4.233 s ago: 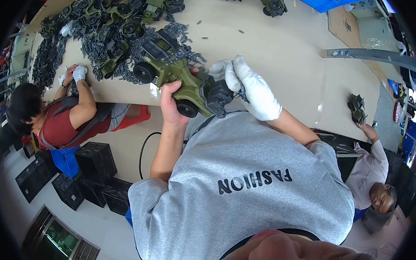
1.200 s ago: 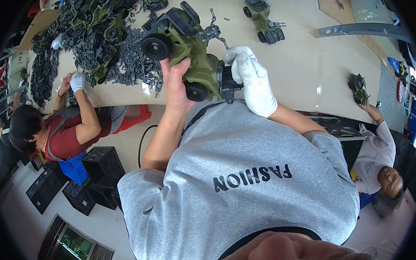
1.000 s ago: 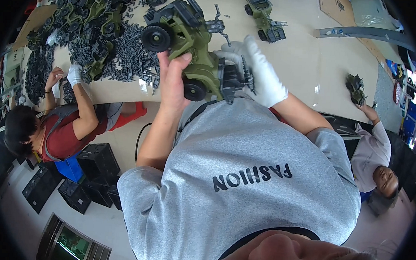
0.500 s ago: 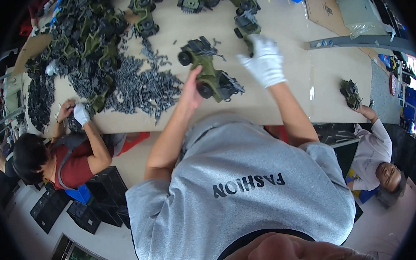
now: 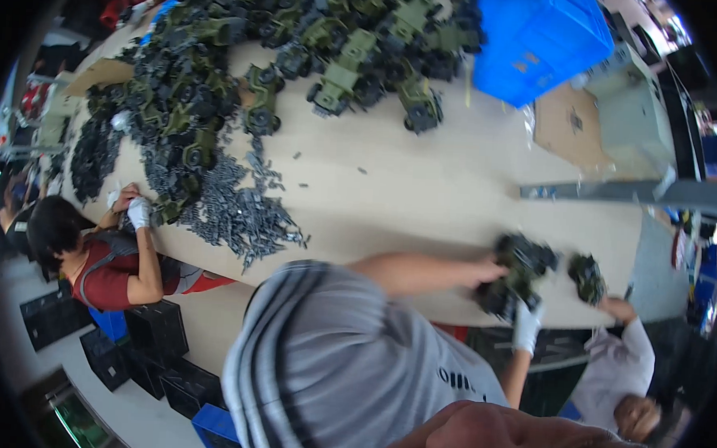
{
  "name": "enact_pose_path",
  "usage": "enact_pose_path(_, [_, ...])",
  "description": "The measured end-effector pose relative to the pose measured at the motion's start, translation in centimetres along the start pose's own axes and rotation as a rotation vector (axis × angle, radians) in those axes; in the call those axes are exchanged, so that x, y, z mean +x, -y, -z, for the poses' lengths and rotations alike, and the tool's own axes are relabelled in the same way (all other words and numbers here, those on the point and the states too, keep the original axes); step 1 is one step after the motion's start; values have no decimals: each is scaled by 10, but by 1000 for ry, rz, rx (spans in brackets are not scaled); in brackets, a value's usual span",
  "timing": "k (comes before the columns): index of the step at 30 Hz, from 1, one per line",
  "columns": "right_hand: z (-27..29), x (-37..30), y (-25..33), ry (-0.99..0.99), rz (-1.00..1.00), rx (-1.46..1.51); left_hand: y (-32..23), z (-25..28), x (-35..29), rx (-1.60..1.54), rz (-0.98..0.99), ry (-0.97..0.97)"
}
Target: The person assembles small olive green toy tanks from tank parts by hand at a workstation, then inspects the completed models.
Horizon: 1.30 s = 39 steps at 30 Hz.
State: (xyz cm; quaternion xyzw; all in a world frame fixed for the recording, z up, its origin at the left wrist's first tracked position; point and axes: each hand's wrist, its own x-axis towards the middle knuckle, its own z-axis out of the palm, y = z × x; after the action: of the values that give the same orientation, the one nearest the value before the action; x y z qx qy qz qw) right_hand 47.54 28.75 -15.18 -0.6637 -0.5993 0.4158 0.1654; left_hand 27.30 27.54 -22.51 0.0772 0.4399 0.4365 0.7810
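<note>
My bare left hand (image 5: 487,271) stretches across to the right side of the table, closed on an olive-green and black toy jeep (image 5: 522,269). My right hand (image 5: 527,322), in a white glove, grips toy jeep parts from the near side, close to the table's front edge. Motion blurs the green and black shapes between my hands; they may be two overlapping jeeps, but I cannot tell. Just right of them, another toy jeep (image 5: 587,278) stands at the fingers of a co-worker's hand (image 5: 616,309).
Many toy jeeps (image 5: 346,73) crowd the far left of the table (image 5: 408,202). Small grey parts (image 5: 241,214) lie heaped before them. A blue crate (image 5: 538,47) stands at the back right, near a grey metal bar (image 5: 611,191). Another co-worker (image 5: 113,264) sits at left.
My body and both hands have swung right, carrying the jeep toward the right-hand co-worker. The jeep my right hand was reaching at has left its spot. The view has shifted too.
</note>
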Motion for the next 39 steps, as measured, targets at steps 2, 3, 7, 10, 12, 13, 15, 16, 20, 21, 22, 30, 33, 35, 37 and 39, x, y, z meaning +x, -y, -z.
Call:
enact_pose_path(2, [46,42,-35,-103,-68,168,7,-51,83,442,-208,51])
enact_pose_path(3, [68,48,-54,-187,-82,219,-25,-78,74,597,-181,38])
enact_pose_path(7, [62,54,-1,-295,-237,252,-88,-58,85,642,-851,-8])
enact_pose_path(10, [14,35,23,-761,218,-106,-214,60,-32,1023,-1403,-668])
enact_pose_path(12, [-52,19,52,-600,422,48,-297,146,-115,1139,-1414,-1254])
enact_pose_path(13, [-87,15,71,-395,258,58,-318,178,-139,1189,-1313,-1492])
enact_pose_path(15, [-174,-7,133,31,325,198,-330,233,-161,1352,-902,-1788])
enact_pose_path(16, [-203,-15,158,199,561,28,-330,259,-168,1393,-787,-1683])
enact_pose_path(20, [-335,-36,256,728,1199,-242,-331,315,-227,1201,-826,-1415])
enact_pose_path(21, [-361,-40,276,723,1237,-285,-332,311,-252,1152,-966,-1334])
enact_pose_path(22, [-392,-45,298,733,1292,-322,-329,311,-289,988,-1096,-1259])
enact_pose_path(30, [-600,-100,404,620,2009,-783,-185,362,-510,-631,-1287,-686])
enact_pose_path(33, [-604,-102,411,752,2000,-899,-124,368,-535,-780,-1292,-662])
enact_pose_path(35, [-575,-108,418,825,1930,-676,-95,368,-535,-856,-1249,-710])
enact_pose_path(37, [-542,-121,412,874,1711,-646,-85,361,-524,-1031,-1122,-731])
enact_pose_path(39, [-499,-139,394,1198,615,-64,-92,351,-510,-1001,-1094,-614])
